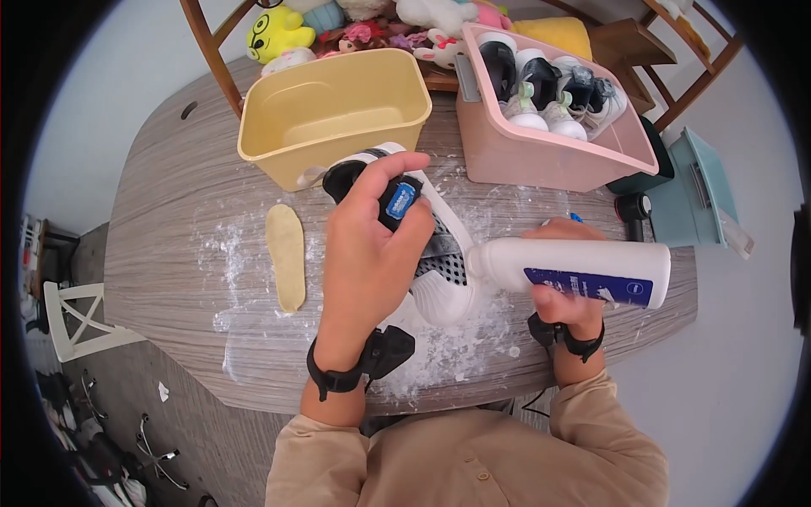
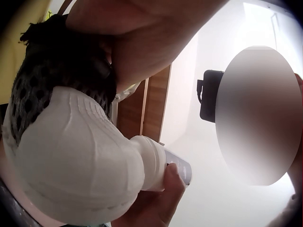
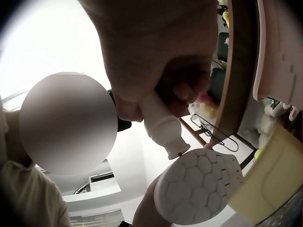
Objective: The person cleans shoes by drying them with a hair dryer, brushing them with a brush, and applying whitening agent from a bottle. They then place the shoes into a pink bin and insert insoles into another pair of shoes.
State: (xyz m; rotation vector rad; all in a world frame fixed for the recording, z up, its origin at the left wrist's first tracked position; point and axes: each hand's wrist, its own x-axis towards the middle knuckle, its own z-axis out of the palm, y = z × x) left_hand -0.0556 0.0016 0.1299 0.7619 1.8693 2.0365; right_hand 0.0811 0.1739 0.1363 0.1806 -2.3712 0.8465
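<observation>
My left hand [image 1: 367, 258] grips a black and white sneaker [image 1: 443, 297] at its ankle opening, near a tongue with a blue label. The shoe's white toe cap points toward me, and its holed black mesh shows in the left wrist view. In my right hand [image 1: 576, 313] lies a white bottle [image 1: 507, 260] with a dark blue label, held on its side. Its head is right at the edge of the sneaker, beside the toe. From the right wrist view, the patterned white sole [image 3: 196, 189] shows close under the bottle's tip.
A beige insole [image 1: 285, 258] lies left of the sneaker on the wood-grain table [image 1: 182, 211], which has white powdery smears. Behind stand a yellow bin [image 1: 334, 106] and a pink bin [image 1: 541, 160] containing several shoes. To the right are a black device [image 1: 632, 211] and a teal box [image 1: 676, 203].
</observation>
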